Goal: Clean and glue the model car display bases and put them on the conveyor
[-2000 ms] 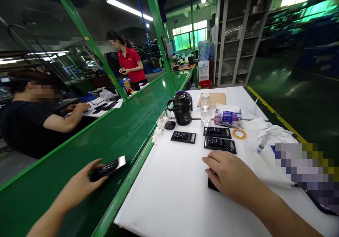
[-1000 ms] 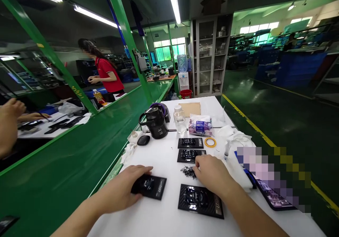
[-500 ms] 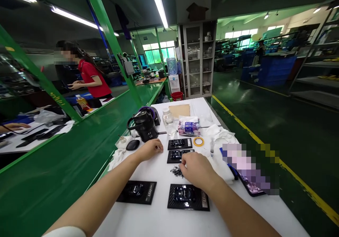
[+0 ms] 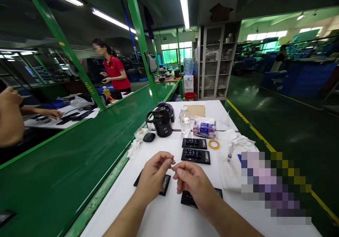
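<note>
My left hand (image 4: 156, 175) and my right hand (image 4: 197, 182) meet above the white table, fingertips pinched and almost touching. Whatever is between the fingers is too small to make out. Below my left hand lies a black plate (image 4: 166, 184) with silver lettering, mostly covered. Another black plate (image 4: 188, 199) is partly hidden under my right hand. Beyond the hands, two textured black plates carry dark glossy model cars, a farther car (image 4: 194, 142) and a nearer car (image 4: 193, 154). The small pile of black bits is hidden behind my right hand.
Yellow tape (image 4: 214, 144), a syringe (image 4: 230, 150) and white cloths (image 4: 233, 173) lie on the right. Behind stand a black jug (image 4: 162, 122), a clear bottle (image 4: 185, 122) and a tissue pack (image 4: 204, 127). A mouse (image 4: 149, 137) is left. Co-workers are beyond the green partition (image 4: 106, 141).
My hands have come together in front of me; the right one has left the pile of black bits. The view has turned left. At far left, a co-worker's raised arm has come into view.
</note>
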`<state>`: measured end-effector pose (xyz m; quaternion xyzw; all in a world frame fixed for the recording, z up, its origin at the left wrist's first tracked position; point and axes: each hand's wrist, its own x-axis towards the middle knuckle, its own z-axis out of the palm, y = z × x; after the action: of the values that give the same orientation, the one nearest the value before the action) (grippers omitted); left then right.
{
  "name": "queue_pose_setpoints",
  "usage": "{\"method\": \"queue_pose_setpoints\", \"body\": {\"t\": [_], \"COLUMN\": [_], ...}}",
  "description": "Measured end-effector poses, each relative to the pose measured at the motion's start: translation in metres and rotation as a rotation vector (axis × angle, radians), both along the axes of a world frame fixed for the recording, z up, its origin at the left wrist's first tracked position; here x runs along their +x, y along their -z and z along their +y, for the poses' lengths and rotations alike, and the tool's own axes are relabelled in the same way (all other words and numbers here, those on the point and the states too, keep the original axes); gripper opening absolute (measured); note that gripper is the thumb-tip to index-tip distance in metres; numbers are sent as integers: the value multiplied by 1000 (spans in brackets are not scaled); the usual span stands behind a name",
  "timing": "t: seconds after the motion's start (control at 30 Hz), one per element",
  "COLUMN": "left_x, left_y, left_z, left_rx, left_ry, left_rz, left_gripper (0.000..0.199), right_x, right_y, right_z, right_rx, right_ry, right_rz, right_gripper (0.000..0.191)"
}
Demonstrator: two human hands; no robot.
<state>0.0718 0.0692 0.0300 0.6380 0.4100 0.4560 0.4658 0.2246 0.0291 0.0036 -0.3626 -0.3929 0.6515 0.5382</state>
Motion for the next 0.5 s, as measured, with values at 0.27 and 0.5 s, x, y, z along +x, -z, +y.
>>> {"method": "queue_pose_setpoints", "body": {"t": [0.27,0.5], "left_x": [10,8], "left_y": [28,24], "left_z": [-5,-11], "left_rx": [-116,102], "left_ry": [88,70], "left_rz": [-152,-41], "left_gripper": [23,6], "right_x": [-2,6], "right_y": [2,2], "right_z": [-1,0], "right_rx": [-83,-59], "right_ry": [47,68], "right_rz": [28,-198], "right_gripper": [33,25]}}
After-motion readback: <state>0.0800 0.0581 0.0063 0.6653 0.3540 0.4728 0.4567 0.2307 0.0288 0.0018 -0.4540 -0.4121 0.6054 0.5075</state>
